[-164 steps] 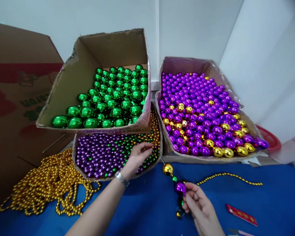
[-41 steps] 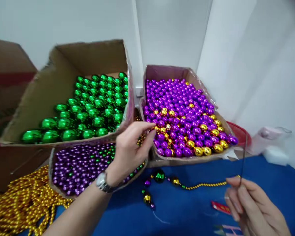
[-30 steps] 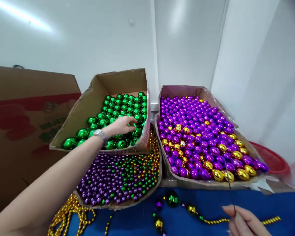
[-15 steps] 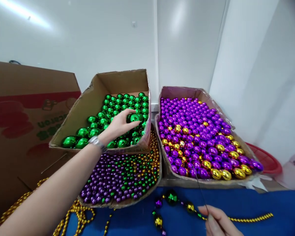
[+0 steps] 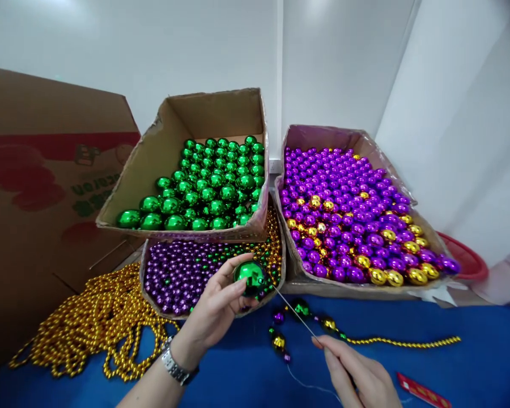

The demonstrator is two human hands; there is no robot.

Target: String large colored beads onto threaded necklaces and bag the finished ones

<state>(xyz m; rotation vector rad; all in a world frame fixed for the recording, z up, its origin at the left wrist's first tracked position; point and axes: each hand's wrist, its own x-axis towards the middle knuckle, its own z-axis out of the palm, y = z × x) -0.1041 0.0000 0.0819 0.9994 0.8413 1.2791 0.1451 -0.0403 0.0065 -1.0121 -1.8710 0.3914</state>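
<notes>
A large shiny green bead [image 5: 249, 277] is gripped between the thumb and fingers of my left hand [image 5: 219, 303], held over the front of the small-bead box. My right hand [image 5: 355, 368] pinches a long thin needle [image 5: 300, 314], whose tip points up and left, close to the bead's right side. I cannot tell whether the tip touches the bead. On the blue table below lies a partly strung garland [image 5: 329, 324] of green, gold and purple beads, ending in a fine gold bead chain [image 5: 403, 341]. A pale thread [image 5: 308, 386] trails from its purple end bead toward my right hand.
Behind stand a carton of large green balls [image 5: 204, 192] and a carton of purple and gold balls [image 5: 340, 192]. Small purple, green and gold beads fill a lower box [image 5: 178, 277]. Gold bead strands [image 5: 97, 317] pile at left. A red packet [image 5: 423, 391] lies at right.
My left hand has come out of the green-ball carton with a green bead, down toward my right hand. The needle has tilted leftward to the bead. The view has shifted downward.
</notes>
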